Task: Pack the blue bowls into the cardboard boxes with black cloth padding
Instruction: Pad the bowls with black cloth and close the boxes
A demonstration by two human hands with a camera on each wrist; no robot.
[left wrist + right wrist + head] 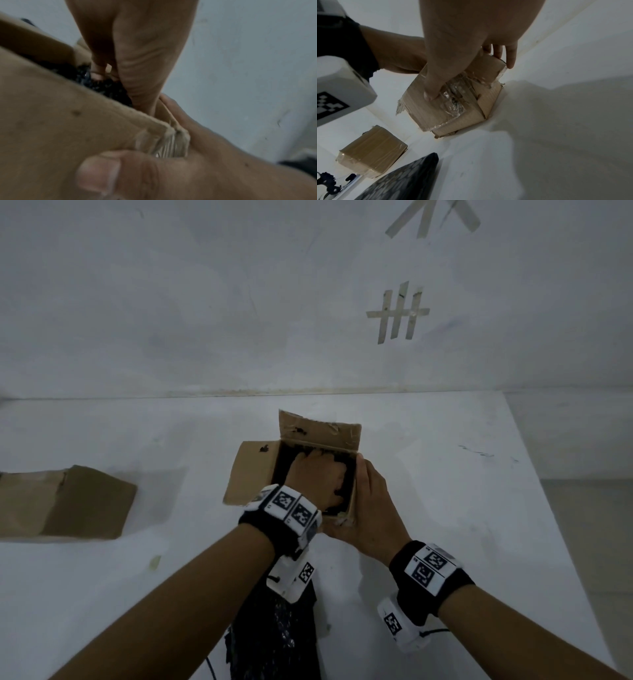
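An open cardboard box (320,433) stands on the middle of the white table, its flaps up at the back and left. Black cloth (344,497) lines its inside. My left hand (317,474) is down inside the box with its fingers bent into the black cloth (102,86). My right hand (370,501) grips the box's near right corner: the thumb (431,93) presses the taped near wall (428,108), and the fingers wrap the right side. No blue bowl shows in any view.
A second cardboard box (68,505), taped shut (371,150), lies to the left. Another piece of black cloth (274,638) lies on the table's near edge under my left wrist. A wall closes the back, and the table's edge (548,508) runs down the right.
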